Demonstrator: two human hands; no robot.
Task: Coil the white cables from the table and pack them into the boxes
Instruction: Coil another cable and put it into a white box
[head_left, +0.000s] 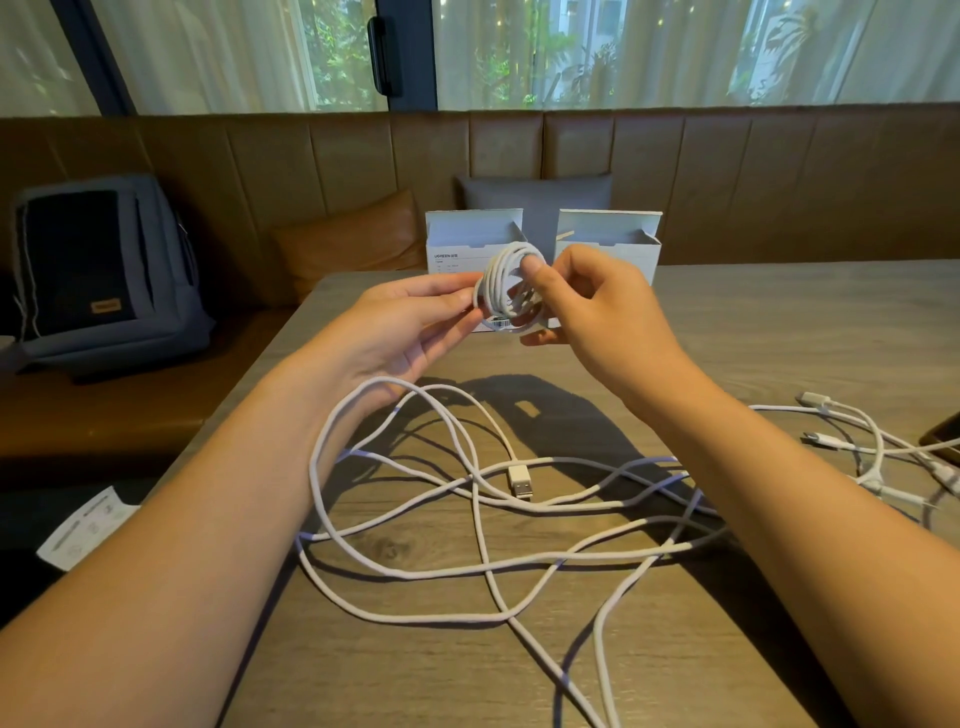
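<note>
A small coil of white cable (503, 283) hangs above the table between both hands. My left hand (410, 327) pinches the coil's left side. My right hand (587, 306) grips its right side, thumb pressed on the top loops. A long white cable (467, 519) sprawls in loose loops over the wooden table (779, 322), its USB plug (521, 482) lying in the middle. Behind the coil stand two open white boxes, the left box (457, 244) and the right box (618, 234), flaps up.
More white cables with small plugs (872, 452) lie tangled at the table's right edge beside a dark object (943, 436). A grey backpack (98, 270) sits on the brown bench at left. A white leaflet (85, 527) lies below the table's left edge.
</note>
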